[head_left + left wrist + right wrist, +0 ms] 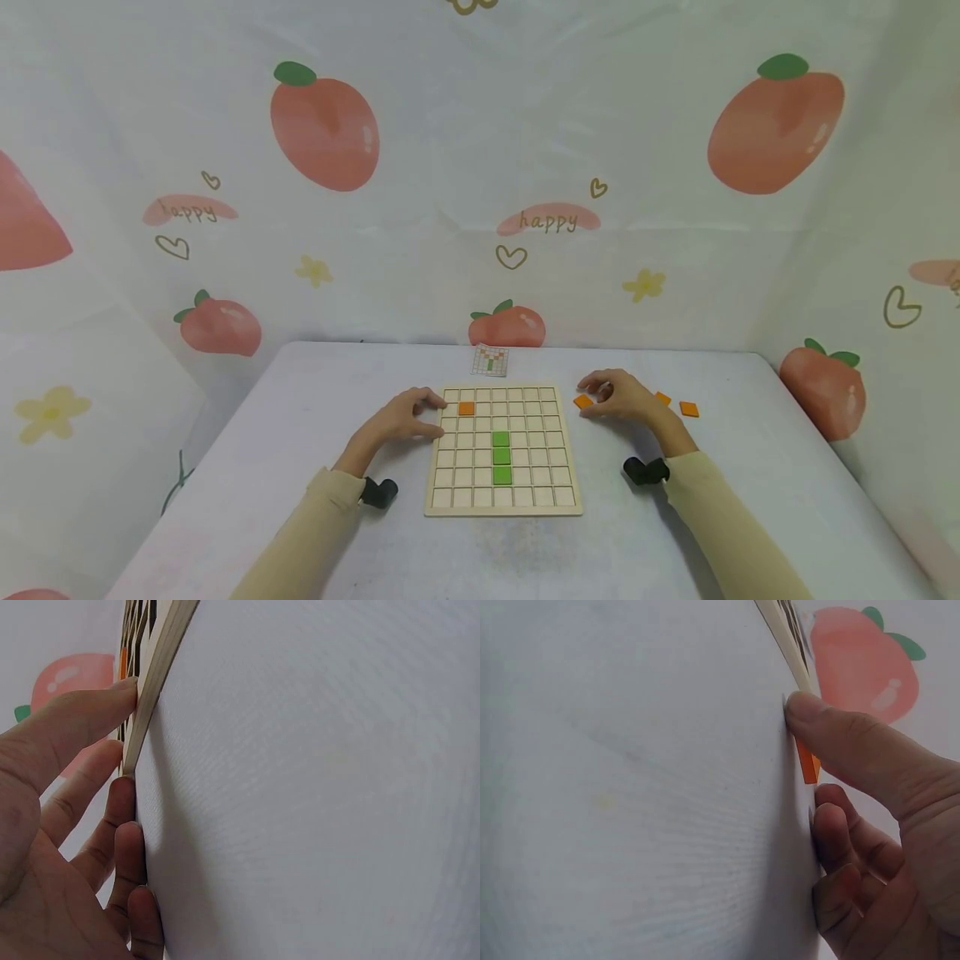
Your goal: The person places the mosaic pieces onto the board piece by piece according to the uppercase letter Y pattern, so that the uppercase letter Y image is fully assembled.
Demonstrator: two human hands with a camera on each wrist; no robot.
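A square wooden grid board (pixel 503 510) lies on the table. It bears one orange tile (pixel 467 408) near its upper left and a column of green tiles (pixel 502 456) at the middle. My left hand (pixel 405 417) rests at the board's left side, thumb and index fingertips touching the edge (pixel 154 690), fingers loosely bent. At the right of the board, my right hand (pixel 618 395) is over the table with thumb and fingers spread around a loose orange tile (pixel 582 402). In the right wrist view the thumb partly hides that orange tile (pixel 808 761).
Other orange tiles (pixel 689 409) lie right of my right hand, one partly hidden behind it. A small printed pattern card (pixel 491 361) lies beyond the board. A white curtain (pixel 420 275) with fruit prints stands behind the table (pixel 337 375).
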